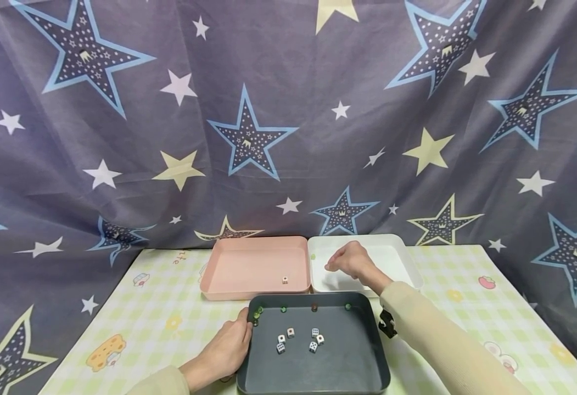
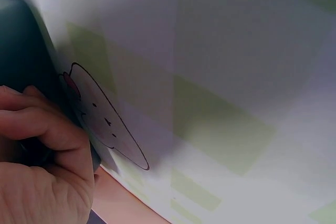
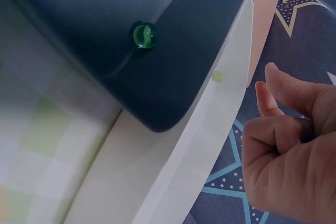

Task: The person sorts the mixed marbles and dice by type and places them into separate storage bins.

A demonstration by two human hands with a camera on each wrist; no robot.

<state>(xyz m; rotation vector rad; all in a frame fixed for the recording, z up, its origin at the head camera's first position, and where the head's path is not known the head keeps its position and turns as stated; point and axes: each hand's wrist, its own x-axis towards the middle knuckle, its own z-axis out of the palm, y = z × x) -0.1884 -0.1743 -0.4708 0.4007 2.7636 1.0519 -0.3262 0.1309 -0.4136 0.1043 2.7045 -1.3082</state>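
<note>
A dark grey tray (image 1: 318,378) lies at the front, with several white dice (image 1: 313,346) and several glass marbles (image 1: 284,309) in it. My left hand (image 1: 223,349) holds its left rim, fingers curled at the edge in the left wrist view. Over the white tray (image 1: 392,258) hovers my right hand (image 1: 353,260). In the right wrist view its thumb and a fingertip stand apart and nothing shows between them. A yellow-green marble (image 3: 217,76) lies in the white tray. One die (image 1: 285,280) sits in the pink tray (image 1: 248,263).
Pink and white trays stand side by side behind the dark one, by the star-patterned curtain (image 1: 268,208). A checked tablecloth (image 1: 160,307) covers the table. Along the dark tray's back lie a reddish marble (image 1: 314,307) and a green marble (image 3: 144,35) near the right corner.
</note>
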